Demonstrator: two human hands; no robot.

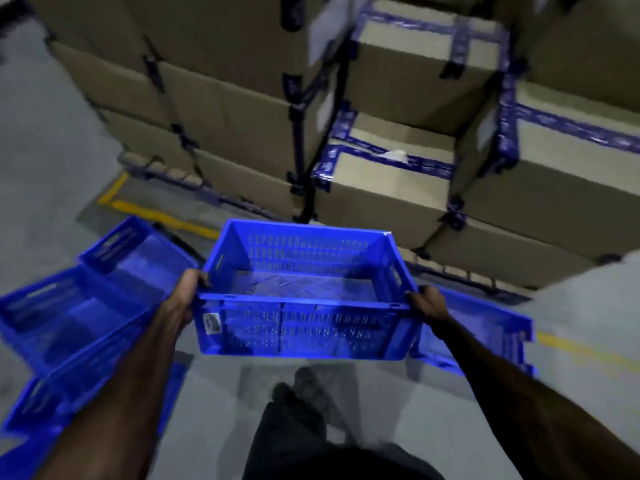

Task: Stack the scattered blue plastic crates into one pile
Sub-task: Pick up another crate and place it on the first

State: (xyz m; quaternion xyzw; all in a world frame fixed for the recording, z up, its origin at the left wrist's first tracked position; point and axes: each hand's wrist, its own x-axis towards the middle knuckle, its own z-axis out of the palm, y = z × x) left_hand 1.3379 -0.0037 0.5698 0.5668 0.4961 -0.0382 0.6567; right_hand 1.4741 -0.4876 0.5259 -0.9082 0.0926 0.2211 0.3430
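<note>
Hands (304, 299) hold crate (304, 327) (blue).

cardboard boxes (391, 181): stacked, taped | floor (41, 140): grey, yellow line (152, 213)

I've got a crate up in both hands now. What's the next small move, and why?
Probably swing the held crate to your left and line it up over the blue crates lying there. Left hand and right hand each have a grip on an end of its rim, and it is empty and clear of the floor. Another crate lies on the right; which one starts the pile is unclear.
</note>
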